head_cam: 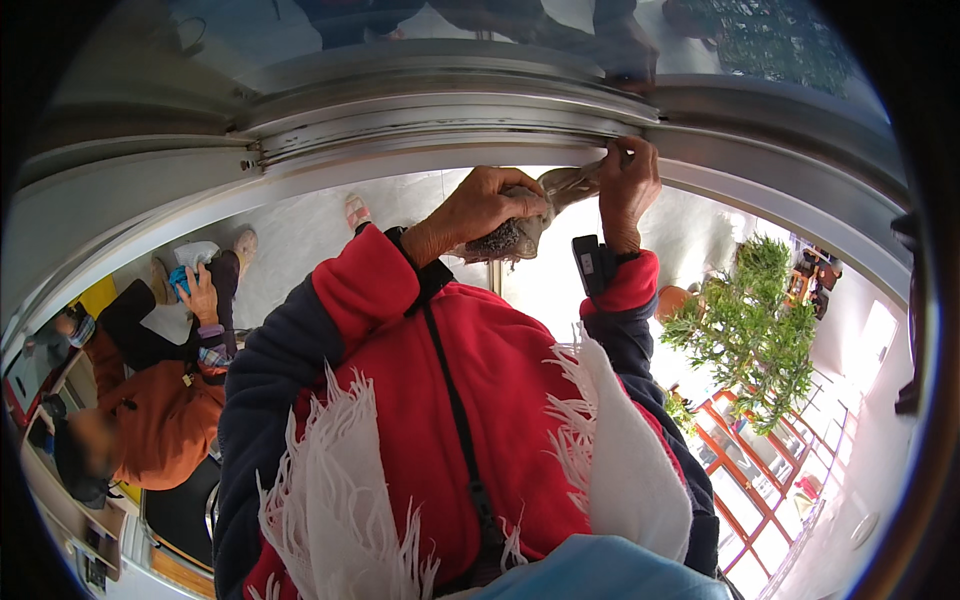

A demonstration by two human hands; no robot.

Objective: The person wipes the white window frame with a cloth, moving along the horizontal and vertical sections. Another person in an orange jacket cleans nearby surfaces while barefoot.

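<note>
A greyish-brown, dirty-looking cloth point(573, 184) stretches between my two hands, in front of a metal sliding-window frame point(450, 120). My left hand point(491, 204) grips the bunched end of the cloth, with dark, speckled folds hanging below the fingers. At the right end of the frame's grooved track point(420, 138), my right hand point(631, 176) pinches the cloth's other end between thumb and fingers. Those fingertips are at the track's edge; whether they press into a groove cannot be made out. Dark marks run along the track.
Glass panes point(480, 45) with reflections rise beyond the track. At left a seated person in an orange top point(161, 420) holds a blue cloth point(180, 281). A leafy potted plant point(750, 337) stands at right, near red-framed glazing point(757, 465). A white fringed scarf point(337, 465) hangs before me.
</note>
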